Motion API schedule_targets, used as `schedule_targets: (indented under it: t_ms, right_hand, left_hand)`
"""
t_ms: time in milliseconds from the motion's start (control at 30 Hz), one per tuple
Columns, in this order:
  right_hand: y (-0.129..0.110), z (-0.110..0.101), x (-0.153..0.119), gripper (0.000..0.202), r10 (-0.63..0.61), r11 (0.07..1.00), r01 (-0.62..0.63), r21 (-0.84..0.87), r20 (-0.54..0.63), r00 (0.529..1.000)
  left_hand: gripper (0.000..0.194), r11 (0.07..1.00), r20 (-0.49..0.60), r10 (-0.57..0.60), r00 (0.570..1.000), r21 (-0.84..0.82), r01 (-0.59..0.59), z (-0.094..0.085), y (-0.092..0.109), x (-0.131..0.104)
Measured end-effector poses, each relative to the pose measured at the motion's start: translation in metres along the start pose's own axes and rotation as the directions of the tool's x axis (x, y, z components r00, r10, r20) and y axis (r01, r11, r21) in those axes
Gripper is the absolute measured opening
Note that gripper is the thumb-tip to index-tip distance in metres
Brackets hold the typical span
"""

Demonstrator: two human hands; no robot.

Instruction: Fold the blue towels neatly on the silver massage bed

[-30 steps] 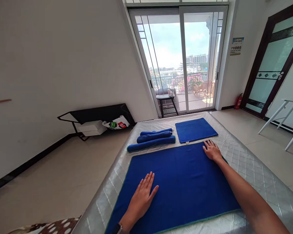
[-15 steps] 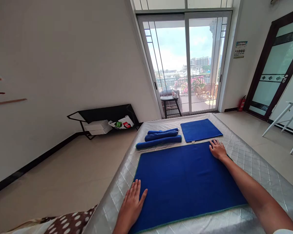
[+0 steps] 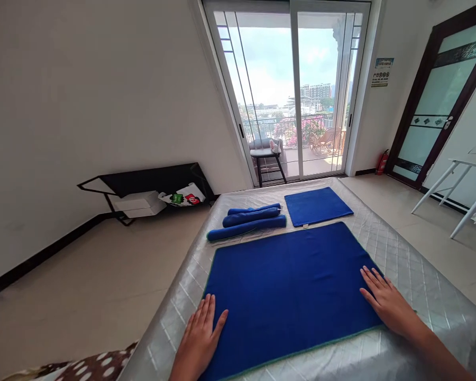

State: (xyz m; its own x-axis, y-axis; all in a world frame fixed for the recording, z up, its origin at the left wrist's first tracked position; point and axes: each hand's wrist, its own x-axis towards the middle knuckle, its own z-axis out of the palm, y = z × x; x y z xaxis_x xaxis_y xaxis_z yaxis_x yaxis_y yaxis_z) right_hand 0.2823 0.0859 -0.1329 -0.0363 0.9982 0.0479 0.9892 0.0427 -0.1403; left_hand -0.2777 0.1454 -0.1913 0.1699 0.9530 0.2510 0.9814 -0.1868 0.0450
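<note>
Far left by the wall: black low rack (image 3: 158,182) on the floor w/ a white box (image 3: 139,203) and a printed bag (image 3: 182,198) tucked under it. Near left corner: spotted brown/white fabric (image 3: 95,365), only partly in view. Quilted silver mattress (image 3: 404,254) runs from near edge to far, toward the glass sliding door (image 3: 289,90). Left hand (image 3: 198,341) lies flat, palm down, fingers spread a bit, gripping nothing; it sits on the near left corner of the big blue towel (image 3: 289,286), partly on the mattress beside it. Towel is spread flat in the mid of the mattress, green trim at the near edge. Beyond it, far left: 3 rolled blue towels (image 3: 246,219) side by side, touching. Just right of those, a small folded blue towel (image 3: 317,205) lies flat, close to the big towel's far edge. Right hand (image 3: 386,301) also flat and open, fingers apart, nothing clamped, pressing on the near right corner of the big towel. Far right: red extinguisher (image 3: 382,161) by the dark-framed door (image 3: 432,106), white table legs (image 3: 452,196).
</note>
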Motion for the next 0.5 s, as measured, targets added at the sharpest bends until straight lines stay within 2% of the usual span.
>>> schedule_targets:
  t_ms: [67,133,200,233,300,367,433,500]
  right_hand:
    - [0.002,0.004,-0.017,0.063,0.012,1.000,-0.012,0.009,-0.046,0.999]
    - [-0.001,0.005,-0.022,0.064,0.027,1.000,-0.026,0.015,-0.071,0.997]
    - [-0.005,0.003,-0.021,0.064,0.036,0.999,-0.035,0.021,-0.070,0.997]
    - [-0.007,0.002,-0.020,0.065,0.039,0.999,-0.037,0.025,-0.068,0.997]
    - [-0.008,0.002,-0.019,0.064,0.040,0.999,-0.037,0.035,-0.077,0.996]
    - [-0.009,0.003,-0.019,0.064,0.043,0.998,-0.039,0.043,-0.099,0.994]
    - [-0.009,0.004,-0.020,0.064,0.044,0.998,-0.039,0.049,-0.111,0.993]
    - [-0.009,0.005,-0.021,0.065,0.043,0.998,-0.038,0.055,-0.101,0.994]
  left_hand:
    - [0.073,0.999,0.020,-0.040,0.999,-0.005,0.040,0.003,-0.006,-0.002]
    - [0.078,0.996,0.037,-0.091,0.995,-0.011,0.092,0.004,-0.008,-0.002]
    - [0.078,0.994,0.031,-0.108,0.994,-0.031,0.109,0.001,0.003,0.001]
    - [0.077,0.994,0.023,-0.101,0.995,-0.048,0.102,-0.002,0.015,0.004]
    - [0.074,0.995,0.022,-0.043,0.999,-0.091,0.045,-0.013,0.057,0.013]
    - [0.072,0.987,0.062,0.091,0.994,-0.138,-0.081,-0.026,0.116,0.025]
    - [0.067,0.943,0.082,0.294,0.952,-0.190,-0.275,-0.039,0.182,0.039]
    - [0.065,0.863,0.066,0.472,0.879,-0.238,-0.445,-0.046,0.244,0.054]
